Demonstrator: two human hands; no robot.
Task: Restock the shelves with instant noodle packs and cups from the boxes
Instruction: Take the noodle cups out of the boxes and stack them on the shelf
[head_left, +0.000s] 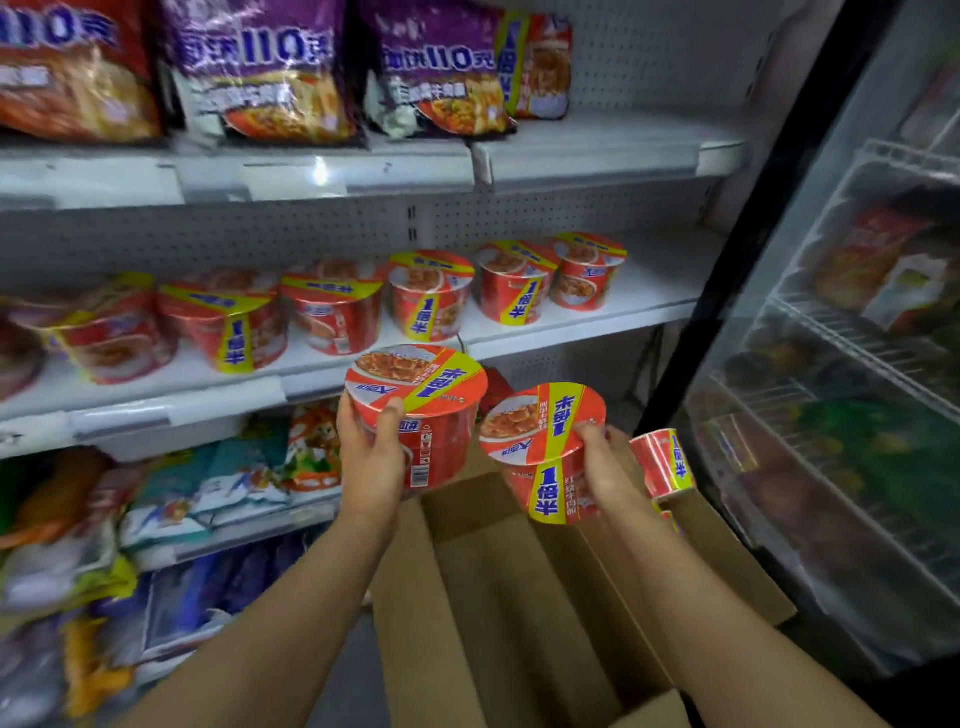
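My left hand (370, 453) grips a red noodle cup (422, 405) with a yellow band, held upright just below the middle shelf's front edge. My right hand (605, 470) grips a second red noodle cup (543, 449), tilted toward me, above the open cardboard box (519, 597). A third cup (662, 462) shows at the box's right side behind my right hand. Several matching cups (431, 293) stand in a row on the middle shelf (649, 291). The shelf's right end is bare.
Purple and red noodle packs (260, 73) stand on the top shelf. Mixed snack bags (208, 483) fill the lower shelves at left. A glass-door fridge (841, 364) with a black frame stands close on the right of the box.
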